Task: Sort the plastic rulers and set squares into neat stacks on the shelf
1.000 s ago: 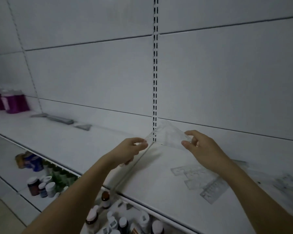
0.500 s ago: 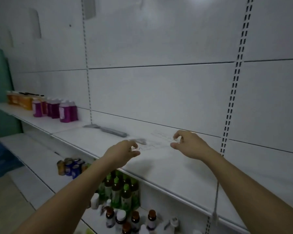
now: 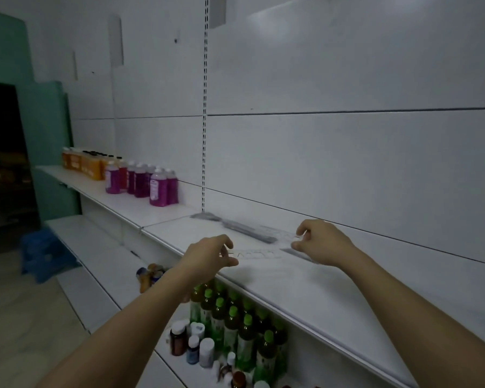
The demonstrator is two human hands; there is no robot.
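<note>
A clear plastic set square [image 3: 254, 253] hangs just above the white shelf [image 3: 305, 287], pinched at its two ends. My left hand [image 3: 207, 254] holds its left corner and my right hand [image 3: 321, 242] holds its right edge between thumb and fingers. Right behind it a grey stack of rulers [image 3: 249, 229] lies along the back of the shelf. A smaller stack [image 3: 206, 217] sits at the upright post. Another flat ruler pile [image 3: 293, 252] lies partly hidden under my right hand.
Purple bottles [image 3: 154, 186] and orange bottles [image 3: 84, 163] stand further left on the same shelf. Green-capped drink bottles [image 3: 235, 323] and small jars [image 3: 192, 345] fill the shelf below. A blue stool [image 3: 44, 256] stands on the floor at left.
Both hands have carried the set square to the left along the shelf, from the scattered clear rulers to the grey ruler stacks, and lowered it close to the shelf surface.
</note>
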